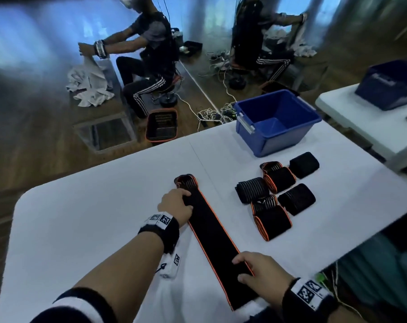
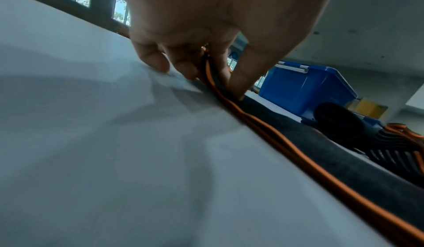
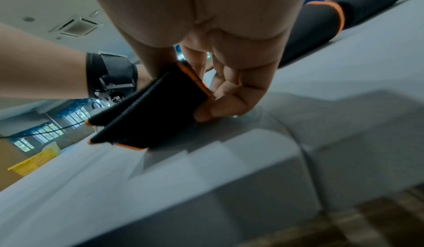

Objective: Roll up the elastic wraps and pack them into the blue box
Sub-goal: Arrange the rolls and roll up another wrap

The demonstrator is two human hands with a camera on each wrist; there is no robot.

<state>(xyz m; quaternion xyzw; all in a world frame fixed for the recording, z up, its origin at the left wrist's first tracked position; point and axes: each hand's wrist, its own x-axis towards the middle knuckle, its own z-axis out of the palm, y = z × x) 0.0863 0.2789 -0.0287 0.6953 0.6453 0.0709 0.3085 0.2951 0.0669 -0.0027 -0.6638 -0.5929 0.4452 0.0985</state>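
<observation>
A long black elastic wrap [image 1: 217,238] with orange edges lies stretched flat on the white table [image 1: 92,224]. My left hand [image 1: 186,201] pinches its far part just short of the striped end [image 1: 186,180]; in the left wrist view the fingers [image 2: 183,69] pinch the orange edge [image 2: 243,113]. My right hand [image 1: 241,269] grips the wrap's near part, its fingertips [image 3: 206,113] on the folded end [image 3: 151,113]. The open blue box [image 1: 277,122] stands at the table's far right, nothing visible inside. Several rolled wraps [image 1: 277,194] lie in front of it.
A second white table [image 1: 372,122] at the right carries a dark blue bag [image 1: 389,85]. On the floor beyond stands a black basket [image 1: 161,124] with an orange rim. A seated person [image 1: 146,61] handles white cloths, and cables [image 1: 209,113] trail nearby.
</observation>
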